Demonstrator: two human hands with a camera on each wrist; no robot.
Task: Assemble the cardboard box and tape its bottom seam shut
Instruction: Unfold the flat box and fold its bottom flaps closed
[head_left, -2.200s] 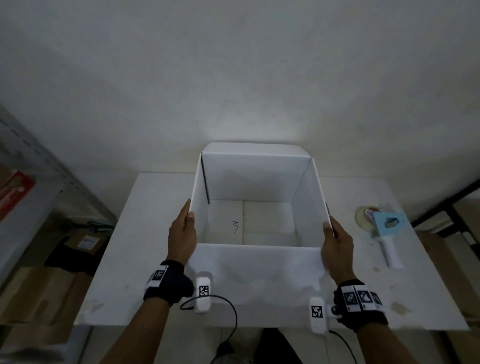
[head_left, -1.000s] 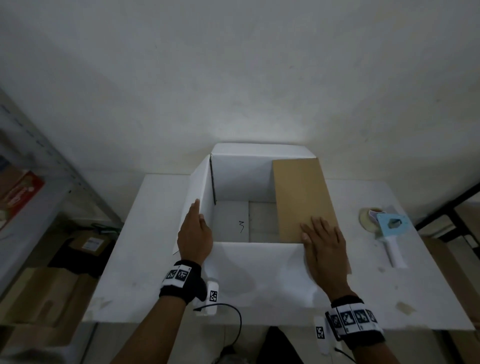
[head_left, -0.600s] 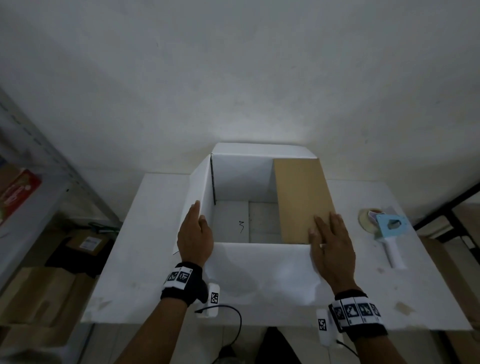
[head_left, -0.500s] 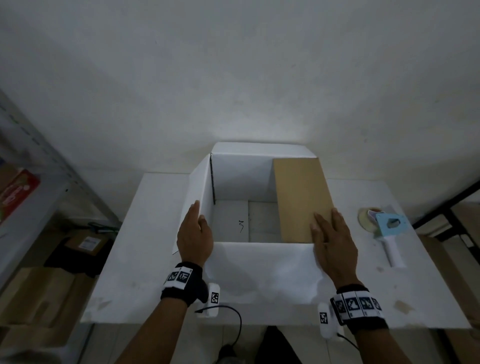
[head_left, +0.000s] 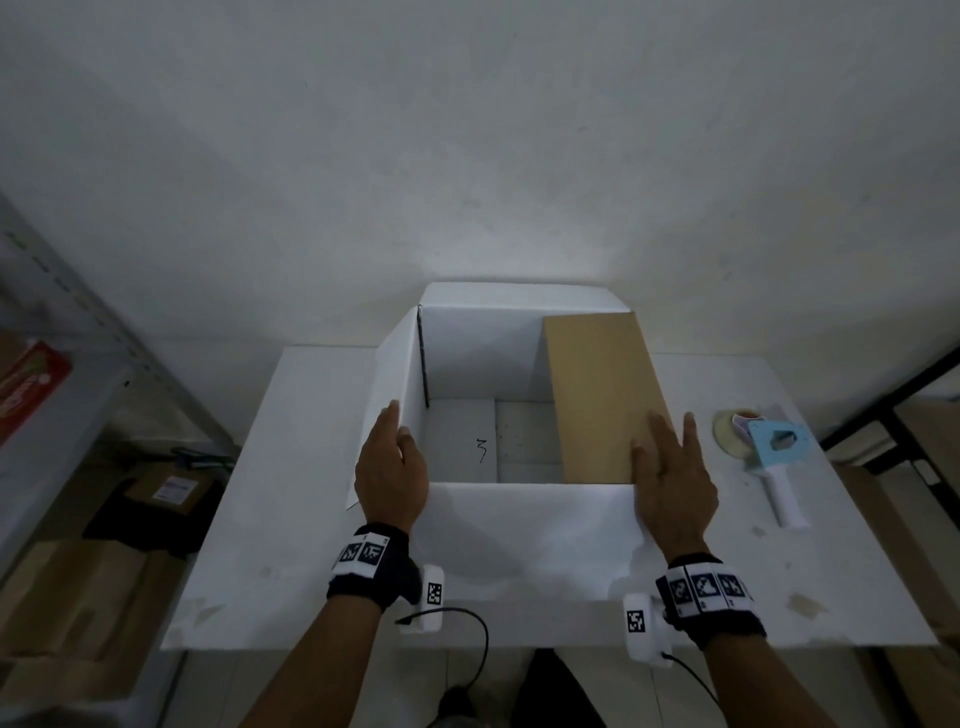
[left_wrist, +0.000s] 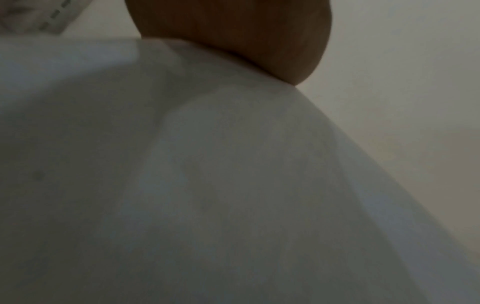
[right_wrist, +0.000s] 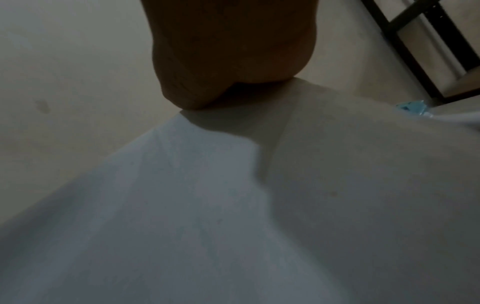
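Reading this as mid-assembly: the white cardboard box (head_left: 519, 519) stands squared up and open on the white table (head_left: 311, 519), walls upright. I see my right hand (head_left: 672, 486) flat on the brown-faced right flap (head_left: 602, 395), fingers straight and spread, gripping nothing, just pressing; that flap is folded in over the opening and runs away from my fingertips toward the far wall. My left hand (head_left: 392, 475) lies against the white left flap (head_left: 387, 400), fingers straight and together, thumb apparently over the edge, no real clamp that I can make out; that flap is upright, not folded. Both wrist views are dim and show only the heel of each hand on white card, so no finger detail from them. Near and far flaps look unfolded. My judgement: one flap of four is down, three are left, then taping. No tape on this end. Whether these are the bottom flaps, I can't tell. The blue-and-white handheld tape dispenser (head_left: 774, 462) lies on the table just beyond my right fingers, untouched.
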